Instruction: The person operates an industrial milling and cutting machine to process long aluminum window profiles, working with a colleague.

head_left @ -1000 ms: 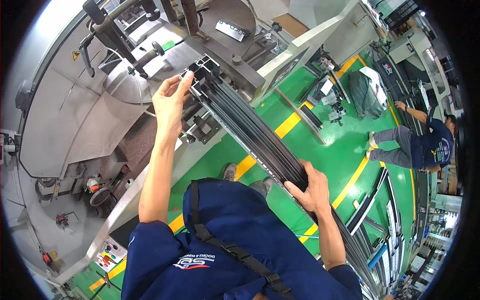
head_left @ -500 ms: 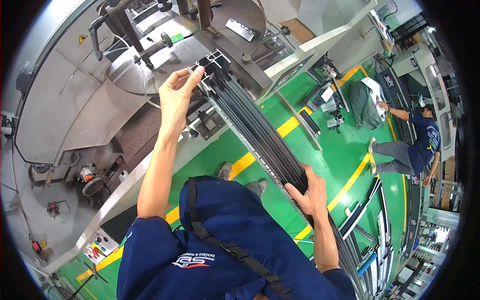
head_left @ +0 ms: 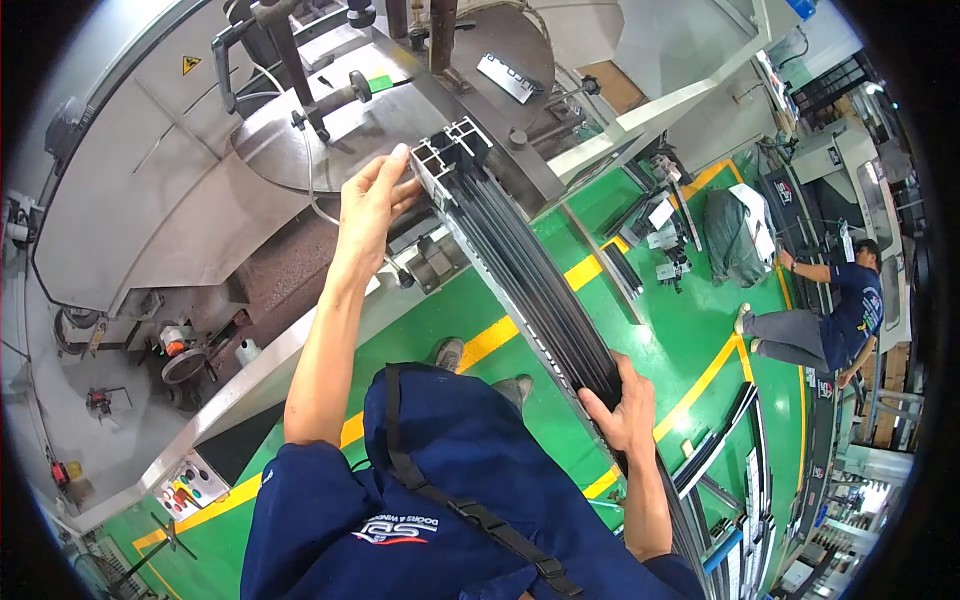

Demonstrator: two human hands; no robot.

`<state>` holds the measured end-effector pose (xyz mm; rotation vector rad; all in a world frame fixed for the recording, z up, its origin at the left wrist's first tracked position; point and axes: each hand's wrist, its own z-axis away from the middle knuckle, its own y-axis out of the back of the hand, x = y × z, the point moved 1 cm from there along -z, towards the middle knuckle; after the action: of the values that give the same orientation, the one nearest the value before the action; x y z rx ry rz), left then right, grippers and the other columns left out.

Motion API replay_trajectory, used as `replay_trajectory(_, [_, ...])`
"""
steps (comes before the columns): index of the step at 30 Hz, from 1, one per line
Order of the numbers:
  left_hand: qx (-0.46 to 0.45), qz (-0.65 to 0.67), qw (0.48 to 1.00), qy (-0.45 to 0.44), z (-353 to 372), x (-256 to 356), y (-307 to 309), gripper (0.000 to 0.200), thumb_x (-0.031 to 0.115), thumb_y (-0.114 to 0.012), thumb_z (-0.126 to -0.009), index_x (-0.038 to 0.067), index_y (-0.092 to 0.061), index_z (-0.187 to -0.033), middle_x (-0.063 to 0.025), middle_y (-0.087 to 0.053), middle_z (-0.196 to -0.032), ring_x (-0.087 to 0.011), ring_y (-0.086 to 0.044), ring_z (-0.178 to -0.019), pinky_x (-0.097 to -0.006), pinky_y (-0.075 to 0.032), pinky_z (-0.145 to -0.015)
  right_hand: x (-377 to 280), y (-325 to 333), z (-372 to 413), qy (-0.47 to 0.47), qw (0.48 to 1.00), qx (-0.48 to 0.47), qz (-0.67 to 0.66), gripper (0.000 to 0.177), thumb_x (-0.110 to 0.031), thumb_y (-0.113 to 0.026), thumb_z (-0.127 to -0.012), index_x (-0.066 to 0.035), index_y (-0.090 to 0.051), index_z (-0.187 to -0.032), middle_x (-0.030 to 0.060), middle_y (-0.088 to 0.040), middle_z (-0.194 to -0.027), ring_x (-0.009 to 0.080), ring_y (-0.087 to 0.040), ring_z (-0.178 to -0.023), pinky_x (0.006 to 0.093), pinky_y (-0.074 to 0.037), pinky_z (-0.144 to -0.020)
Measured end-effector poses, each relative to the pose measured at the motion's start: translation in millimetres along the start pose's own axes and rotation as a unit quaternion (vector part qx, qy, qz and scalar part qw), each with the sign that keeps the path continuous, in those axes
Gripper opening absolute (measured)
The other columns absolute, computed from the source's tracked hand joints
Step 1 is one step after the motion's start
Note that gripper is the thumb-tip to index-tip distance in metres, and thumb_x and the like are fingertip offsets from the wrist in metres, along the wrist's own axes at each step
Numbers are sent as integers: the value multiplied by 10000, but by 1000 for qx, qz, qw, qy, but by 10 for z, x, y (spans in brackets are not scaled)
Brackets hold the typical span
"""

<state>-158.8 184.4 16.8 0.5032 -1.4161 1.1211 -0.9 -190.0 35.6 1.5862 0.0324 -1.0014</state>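
A long dark metal profile (head_left: 520, 265) with a hollow, many-walled cut end runs diagonally from the machine down to the lower right. My left hand (head_left: 372, 205) is beside that cut end, fingers bent and fingertips at its left edge; whether they grip it is hard to tell. Lower on the profile, my right hand (head_left: 622, 408) wraps round it, thumb on the near side. The cut end lies over the edge of the machine's round metal table (head_left: 285, 150).
A clamp with a black handle (head_left: 227, 60) stands over the round table. The control panel (head_left: 190, 487) is at lower left. Another person (head_left: 850, 305) stands at the right by a covered bundle (head_left: 735, 235). More profiles (head_left: 755, 480) lie at lower right.
The view has shifted slightly. My left hand's thumb and fingertips have moved from the top of the cut end to its left side. My right hand keeps its hold.
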Motion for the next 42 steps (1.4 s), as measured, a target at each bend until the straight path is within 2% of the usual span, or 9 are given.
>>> replay_trajectory(3, [-3, 9, 1000, 6, -11, -7, 17, 377, 378, -604, -1038, 41, -662, -1197, -50, -698, -1162, -136, -675, -982, -290, -513, -896, -15, 25, 3, -23, 999, -20, 25, 716, -470, -726, -788, 44, -566, -1260, 278, -705, -967, 433, -695, -878, 448, -516, -817])
replay_trajectory(11, [4, 32, 999, -15, 1, -27, -14, 301, 334, -635, -1026, 45, -690, -1090, -29, -695, -1076, -119, -664, -966, -283, -546, -896, -46, 35, -3, -27, 999, -12, 17, 721, -510, -741, -784, 16, -584, -1251, 279, -692, -928, 450, -675, -849, 482, -513, -789])
replay_trajectory(14, [2, 18, 1000, -20, -26, -75, 25, 326, 335, -624, -1030, 38, -676, -1155, -45, -694, -1111, -130, -645, -960, -319, -526, -936, -39, 30, -4, -21, 1000, -7, 14, 707, -522, -743, -788, -1, -596, -1243, 273, -694, -925, 450, -676, -844, 490, -519, -785])
replay_trajectory(19, [18, -13, 1000, -16, 57, 41, -85, 237, 238, -709, -979, 42, -680, -1110, -7, -673, -1039, -93, -626, -913, -298, -533, -891, -17, 31, -22, -14, 1000, -5, 16, 712, -538, -736, -783, -12, -601, -1243, 257, -700, -918, 435, -685, -827, 474, -531, -768])
replay_trajectory(22, [33, -27, 999, -26, 35, -18, -52, 294, 211, -757, -942, 11, -683, -1145, -44, -695, -1076, -91, -640, -959, -261, -521, -893, -30, 52, -34, -20, 1000, -10, 17, 722, -550, -733, -778, -15, -601, -1245, 256, -700, -913, 426, -691, -815, 466, -536, -753])
replay_trajectory(27, [42, -22, 999, -26, 42, -33, -39, 267, 194, -757, -942, 22, -672, -1127, -36, -687, -1056, -80, -643, -937, -262, -529, -877, -21, 70, -55, -47, 998, -39, 11, 755, -507, -757, -732, 12, -593, -1255, 258, -697, -953, 432, -685, -848, 465, -527, -785])
replay_trajectory(32, [60, -18, 998, -12, 54, -25, -23, 242, 176, -766, -933, 36, -670, -1105, -17, -683, -1038, -74, -643, -934, -261, -530, -852, 63, 52, -71, -10, 999, -33, 12, 753, -550, -766, -752, -21, -601, -1261, 209, -694, -905, 368, -700, -790, 439, -554, -724])
replay_trajectory(36, [70, -28, 997, -11, 73, -1, -58, 189, 142, -705, -968, 60, -661, -1133, 25, -671, -998, -43, -605, -851, -201, -473, -736, 117, 32, -76, 2, 999, -33, 18, 781, -576, -770, -747, 1, -609, -1247, 182, -670, -851, 325, -679, -726, 418, -540, -674])
replay_trajectory(42, [33, -26, 999, -20, 72, -9, 45, 215, 120, -676, -976, 1, -657, -1154, -16, -693, -1064, -61, -621, -953, -210, -475, -865, 153, 43, -90, 3, 998, -57, 30, 805, -588, -769, -741, 33, -613, -1230, 173, -639, -828, 307, -653, -691, 404, -527, -644])
